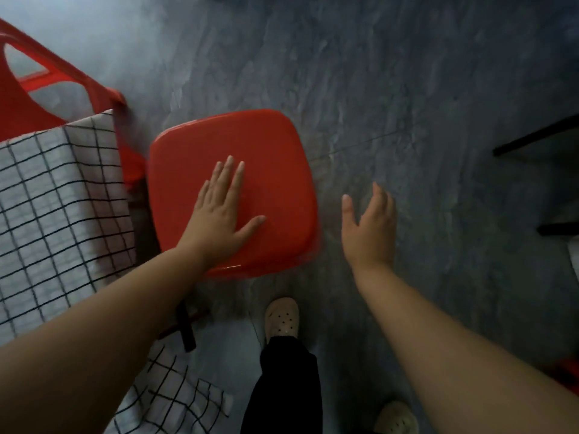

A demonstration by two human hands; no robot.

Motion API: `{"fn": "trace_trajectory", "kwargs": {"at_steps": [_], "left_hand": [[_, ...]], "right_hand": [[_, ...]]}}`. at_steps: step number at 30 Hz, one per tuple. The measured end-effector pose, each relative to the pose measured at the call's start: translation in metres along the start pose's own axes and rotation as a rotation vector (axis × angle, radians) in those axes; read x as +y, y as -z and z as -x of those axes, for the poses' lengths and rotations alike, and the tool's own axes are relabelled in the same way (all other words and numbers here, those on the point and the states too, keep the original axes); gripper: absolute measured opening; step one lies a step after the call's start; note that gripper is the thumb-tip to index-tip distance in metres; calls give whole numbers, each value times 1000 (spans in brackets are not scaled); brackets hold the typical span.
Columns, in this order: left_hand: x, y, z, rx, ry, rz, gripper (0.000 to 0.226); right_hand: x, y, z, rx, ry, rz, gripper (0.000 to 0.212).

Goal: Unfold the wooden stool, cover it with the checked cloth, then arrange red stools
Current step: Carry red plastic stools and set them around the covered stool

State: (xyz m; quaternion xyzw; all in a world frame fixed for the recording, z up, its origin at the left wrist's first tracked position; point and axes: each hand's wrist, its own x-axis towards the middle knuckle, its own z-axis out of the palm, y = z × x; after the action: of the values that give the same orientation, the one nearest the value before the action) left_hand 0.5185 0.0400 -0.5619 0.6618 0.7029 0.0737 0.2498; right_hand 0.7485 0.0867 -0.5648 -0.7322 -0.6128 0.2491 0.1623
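Pressing flat on the red stool (266,145) with left hand (219,211), fingers spread. Right hand (369,227) loose, empty, hovering at the stool's 3 o'clock. Checked cloth (56,198) draped at 9 o'clock, second red stool (18,98) at 11. Risks: shoving leftward, snagging the hanging cloth and dragging it off; skewing under a one-handed push.

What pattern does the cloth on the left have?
The checked cloth is white with a thin black grid, seen in the head view.

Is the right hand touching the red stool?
No, the right hand is apart from the red stool; only the left hand lies on it.
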Motion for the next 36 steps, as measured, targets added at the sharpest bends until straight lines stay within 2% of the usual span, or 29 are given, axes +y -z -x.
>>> {"fn": "trace_trajectory", "kwargs": {"at_steps": [5, 11, 20, 24, 27, 31, 36], "left_hand": [[125, -42, -36, -56, -212, -69, 82], [323, -128, -37, -105, -497, -133, 79], [666, -348, 88, -290, -842, -36, 79], [793, -426, 165, -403, -968, 32, 79], [854, -473, 214, -470, -1050, 34, 80], [894, -522, 256, -578, -1009, -6, 81], [903, -557, 277, -629, -697, -39, 86]], "right_hand": [[100, 71, -12, 239, -127, -37, 71], [299, 204, 12, 479, -373, -45, 68], [632, 419, 176, 640, -659, 120, 68], [741, 479, 257, 662, -830, 166, 69], [801, 504, 311, 640, -959, 172, 70], [856, 513, 369, 557, -1104, 132, 75], [897, 510, 406, 414, -1168, -23, 87]]}}
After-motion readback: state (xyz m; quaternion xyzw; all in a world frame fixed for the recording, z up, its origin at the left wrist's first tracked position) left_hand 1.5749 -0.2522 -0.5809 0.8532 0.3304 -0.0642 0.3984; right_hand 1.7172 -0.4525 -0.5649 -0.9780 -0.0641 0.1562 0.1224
